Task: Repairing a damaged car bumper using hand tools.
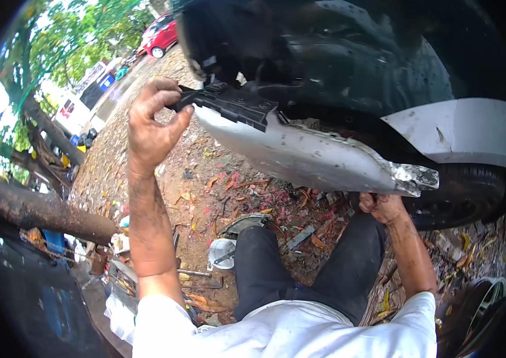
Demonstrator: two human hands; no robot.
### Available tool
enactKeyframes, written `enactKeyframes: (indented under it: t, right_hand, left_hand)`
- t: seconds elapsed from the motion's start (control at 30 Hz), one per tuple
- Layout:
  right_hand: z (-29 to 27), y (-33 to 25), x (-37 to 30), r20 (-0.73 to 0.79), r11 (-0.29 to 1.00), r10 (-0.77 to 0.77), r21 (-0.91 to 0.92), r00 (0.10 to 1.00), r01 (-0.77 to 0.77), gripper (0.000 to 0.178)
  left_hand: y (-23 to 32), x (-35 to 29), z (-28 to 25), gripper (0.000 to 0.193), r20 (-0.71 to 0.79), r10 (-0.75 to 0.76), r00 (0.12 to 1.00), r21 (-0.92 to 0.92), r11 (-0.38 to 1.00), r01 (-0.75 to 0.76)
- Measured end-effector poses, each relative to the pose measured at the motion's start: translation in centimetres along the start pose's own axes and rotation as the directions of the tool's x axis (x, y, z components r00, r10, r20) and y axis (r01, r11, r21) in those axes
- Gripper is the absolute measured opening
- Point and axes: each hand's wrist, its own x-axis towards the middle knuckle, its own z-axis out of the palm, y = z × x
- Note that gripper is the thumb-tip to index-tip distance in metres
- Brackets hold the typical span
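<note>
A white, scuffed car body panel [301,152], probably a bumper section, lies slantwise across the front of a dark car [348,65]. Along its upper left edge runs a black plastic bracket [235,106]. My left hand [156,119] pinches the bracket's far left tip between thumb and fingers. Below the panel's worn right end, my right hand [382,207] has its fingers curled under the lower edge. Part of those fingers is hidden by the panel. A dark gap shows between panel and car; whether the two are fastened there I cannot tell.
A car tyre [462,194] stands right of my right hand, under a white fender part [459,131]. Near my knees lie a white container [222,253] and metal rods [202,280] among leaves. A rusty pipe [50,212] lies left; a red car [160,36] is parked far off.
</note>
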Motion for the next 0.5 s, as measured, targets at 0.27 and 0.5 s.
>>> enactKeyframes:
  t: [0.27,0.5]
  right_hand:
    - [0.2,0.4,-1.8,-0.308,0.982,-0.190,-0.073,0.932,0.176,0.020]
    - [-4.6,3.8,-11.5,-0.432,0.949,-0.295,-0.025,0.852,0.315,0.027]
  left_hand:
    - [0.7,-7.4,-3.2,0.022,-0.196,0.020,0.980,0.221,0.975,0.024]
    - [0.3,-11.1,-4.0,0.026,-0.243,0.018,0.970,0.291,0.955,0.055]
